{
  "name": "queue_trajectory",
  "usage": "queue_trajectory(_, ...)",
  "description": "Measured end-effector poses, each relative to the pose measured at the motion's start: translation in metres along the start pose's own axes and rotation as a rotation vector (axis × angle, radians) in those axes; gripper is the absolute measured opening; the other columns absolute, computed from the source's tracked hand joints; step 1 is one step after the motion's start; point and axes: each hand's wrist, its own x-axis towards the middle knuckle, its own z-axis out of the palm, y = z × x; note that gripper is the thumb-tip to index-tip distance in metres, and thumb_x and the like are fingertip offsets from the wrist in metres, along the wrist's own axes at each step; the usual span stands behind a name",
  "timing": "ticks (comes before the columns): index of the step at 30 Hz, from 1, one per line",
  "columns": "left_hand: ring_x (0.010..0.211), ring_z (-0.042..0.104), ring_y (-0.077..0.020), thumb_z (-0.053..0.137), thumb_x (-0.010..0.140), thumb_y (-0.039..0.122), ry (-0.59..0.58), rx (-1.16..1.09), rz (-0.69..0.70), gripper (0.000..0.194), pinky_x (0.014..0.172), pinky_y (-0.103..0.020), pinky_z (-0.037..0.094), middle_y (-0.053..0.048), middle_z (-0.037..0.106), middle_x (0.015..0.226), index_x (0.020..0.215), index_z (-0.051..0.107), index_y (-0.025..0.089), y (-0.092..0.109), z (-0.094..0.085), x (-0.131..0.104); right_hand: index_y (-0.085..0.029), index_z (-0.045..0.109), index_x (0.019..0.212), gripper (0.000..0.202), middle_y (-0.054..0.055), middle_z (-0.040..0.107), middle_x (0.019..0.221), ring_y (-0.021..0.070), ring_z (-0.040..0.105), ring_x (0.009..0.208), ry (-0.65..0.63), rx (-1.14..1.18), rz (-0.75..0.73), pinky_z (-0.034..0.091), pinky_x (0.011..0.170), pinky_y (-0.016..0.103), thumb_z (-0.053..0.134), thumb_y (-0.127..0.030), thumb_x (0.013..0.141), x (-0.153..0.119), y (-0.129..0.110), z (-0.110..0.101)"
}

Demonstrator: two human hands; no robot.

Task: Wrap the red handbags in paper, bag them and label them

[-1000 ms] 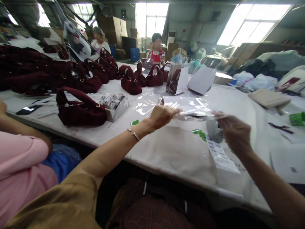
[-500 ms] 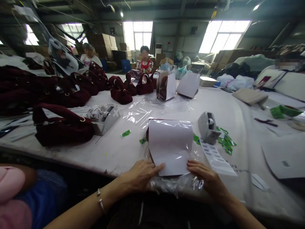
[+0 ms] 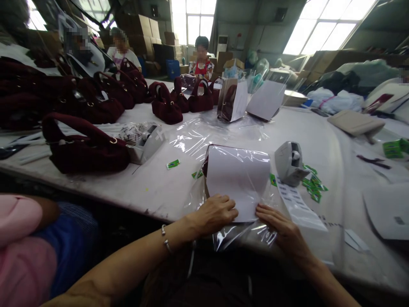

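Observation:
In front of me lies a white card sheet (image 3: 238, 179) over a dark red handbag, both inside a clear plastic bag (image 3: 228, 238). Only a sliver of the handbag (image 3: 205, 167) shows at the left side. My left hand (image 3: 217, 214) is closed, its fingers curled on the plastic at the card's near left part. My right hand (image 3: 281, 224) lies with stretched fingers on the plastic by the card's near right corner. The loose mouth of the bag spreads between both hands at the table's edge.
A grey tape dispenser (image 3: 289, 164) stands to the right, beside green packets (image 3: 315, 185) and a label sheet (image 3: 298, 204). Another dispenser (image 3: 147, 145) and a dark red handbag (image 3: 86, 149) are at left. More handbags (image 3: 166, 104) stand behind. Co-workers sit beyond.
My left hand has moved up and right onto the card, its fingers now curled. The right hand stays near the same corner. The camera view has tilted down and shifted.

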Motion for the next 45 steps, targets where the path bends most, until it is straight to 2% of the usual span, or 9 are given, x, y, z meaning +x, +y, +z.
queue_trajectory(7,0.104,0.053,-0.0218,0.048,0.100,0.021,0.110,-0.058,-0.125,0.024,0.085,-0.037,0.041,-0.007,0.060,0.118,0.121,0.057,0.022,0.004,0.044,-0.020,-0.037,0.061,0.135,0.047,0.002,0.062,0.137,0.0309,0.059,0.125,-0.299,-0.241,-0.055,0.058,0.099,0.050,0.050,-0.025,0.091,-0.031,0.031,-0.051)
queue_trajectory(12,0.100,0.055,-0.0223,0.044,0.101,0.022,0.201,-0.074,-0.146,0.022,0.083,-0.038,0.044,-0.009,0.061,0.114,0.117,0.058,0.018,0.012,0.044,-0.021,-0.055,0.064,0.121,0.041,0.001,0.076,0.104,0.0336,0.074,0.087,-0.025,-0.446,-0.014,0.063,0.073,0.054,0.048,-0.037,0.089,0.042,-0.014,-0.080)
queue_trajectory(15,0.099,0.058,-0.0233,0.045,0.100,0.023,0.220,-0.095,-0.151,0.022,0.082,-0.039,0.047,-0.008,0.063,0.112,0.116,0.060,0.019,0.012,0.049,-0.022,-0.043,0.069,0.118,0.031,0.001,0.075,0.107,0.0270,0.073,0.089,-0.010,-0.306,-0.026,0.061,0.085,0.043,0.055,-0.035,0.092,0.123,-0.087,-0.036)
queue_trajectory(21,0.119,0.058,-0.0272,0.042,0.098,0.016,0.250,-0.182,-0.133,0.032,0.103,-0.045,0.046,-0.013,0.067,0.123,0.121,0.065,0.018,0.010,0.071,-0.019,-0.011,0.075,0.098,0.027,0.019,0.075,0.102,0.0283,0.069,0.102,-0.734,-0.684,-0.078,0.047,0.096,0.042,0.049,-0.007,0.090,0.245,-0.159,0.107)
queue_trajectory(25,0.121,0.060,-0.0299,0.039,0.096,0.017,0.175,-0.236,-0.158,0.038,0.108,-0.047,0.044,-0.013,0.069,0.120,0.123,0.066,0.018,0.010,0.074,-0.017,-0.005,0.075,0.096,0.024,0.025,0.074,0.095,0.0322,0.072,0.095,-0.898,-0.753,0.015,0.051,0.085,0.045,0.054,-0.003,0.085,0.263,-0.151,0.150)
queue_trajectory(31,0.128,0.056,-0.0324,0.041,0.094,0.031,0.111,-0.411,-0.281,0.051,0.106,-0.043,0.048,-0.012,0.063,0.133,0.144,0.050,0.025,0.009,0.063,-0.017,-0.003,0.074,0.100,0.031,0.027,0.073,0.102,0.0343,0.070,0.099,-0.835,-0.737,0.029,0.047,0.090,0.055,0.046,0.000,0.088,0.248,-0.145,0.157)
queue_trajectory(38,0.140,0.037,-0.0459,0.078,0.061,0.074,0.128,-0.440,-0.094,0.121,0.116,-0.059,0.033,-0.025,0.040,0.152,0.153,0.026,0.015,0.018,0.051,-0.036,-0.017,0.072,0.116,0.034,0.011,0.070,0.122,0.0231,0.062,0.114,-0.516,-0.469,0.014,0.046,0.100,0.039,0.041,-0.017,0.101,0.238,-0.155,0.112)
queue_trajectory(41,0.142,0.034,-0.0456,0.087,0.058,0.063,0.042,-0.363,-0.076,0.117,0.115,-0.059,0.032,-0.027,0.038,0.152,0.148,0.032,0.014,0.026,0.046,-0.042,-0.021,0.071,0.118,0.031,0.007,0.070,0.120,0.0183,0.064,0.106,-0.061,-0.079,0.043,0.051,0.096,0.034,0.046,-0.029,0.103,0.204,-0.155,0.055)
queue_trajectory(45,0.146,0.029,-0.0433,0.084,0.074,0.040,0.002,-0.293,-0.149,0.095,0.115,-0.057,0.034,-0.025,0.030,0.157,0.149,0.030,0.018,0.031,0.036,-0.044,-0.021,0.074,0.110,0.022,0.001,0.072,0.073,0.0123,0.063,0.056,0.263,0.391,0.447,0.056,0.054,0.026,0.068,-0.031,0.091,0.119,-0.143,-0.026)
